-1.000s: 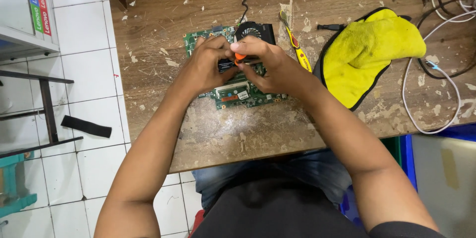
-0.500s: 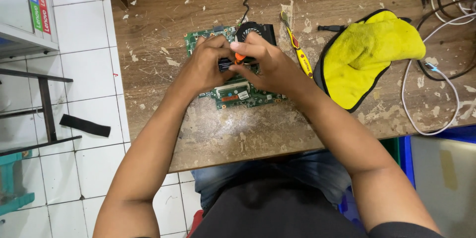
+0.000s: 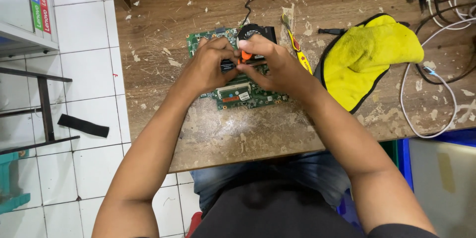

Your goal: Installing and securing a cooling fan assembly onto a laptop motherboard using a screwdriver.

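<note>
With both hands, left hand (image 3: 208, 67) and right hand (image 3: 275, 67), gripping the orange tool (image 3: 244, 55), press straight down and steady the circuit board (image 3: 248, 94).

A scratched, paint-flecked wooden table (image 3: 208, 134) stands on a white tiled floor (image 3: 84, 45). A dark metal frame (image 3: 44, 104) and a black strip (image 3: 83, 125) lie left.

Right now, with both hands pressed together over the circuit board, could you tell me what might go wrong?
The orange tool is pinched between the left hand and right hand directly over the circuit board; a slip could scratch the board or nick a finger. The fan sits just beyond the knuckles and its thin wire trails loose, so a sudden jerk might tug it. The hands hide the working spot from view.
</note>
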